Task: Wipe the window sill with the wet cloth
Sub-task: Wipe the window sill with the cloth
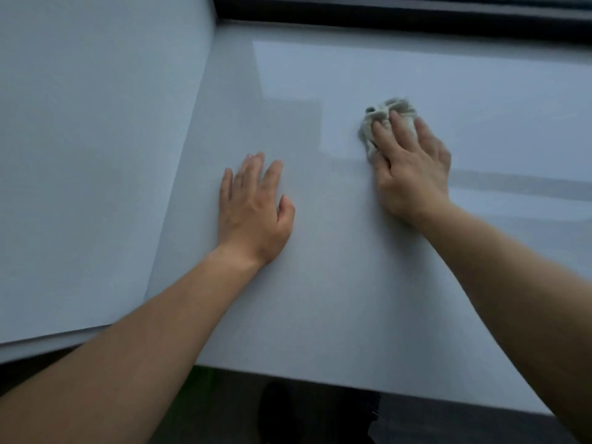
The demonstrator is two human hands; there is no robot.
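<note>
The right hand (413, 168) pressed down on the crumpled cloth (384, 118), fingers curled over it, on the white sill (320, 299) toward the dark window frame (400, 14). The left hand (253, 206) lay flat on the sill, fingers spread and holding nothing, well apart from the cloth, near the side wall (89, 155).

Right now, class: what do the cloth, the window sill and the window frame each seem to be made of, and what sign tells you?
Cloth: soft woven fabric, pale grey-beige; it bunches into folds under the right hand.
Window sill: smooth, glossy white surface, perhaps stone or laminate; it mirrors light patches.
Window frame: dark and matte, possibly metal or plastic; too blurred to tell.
</note>
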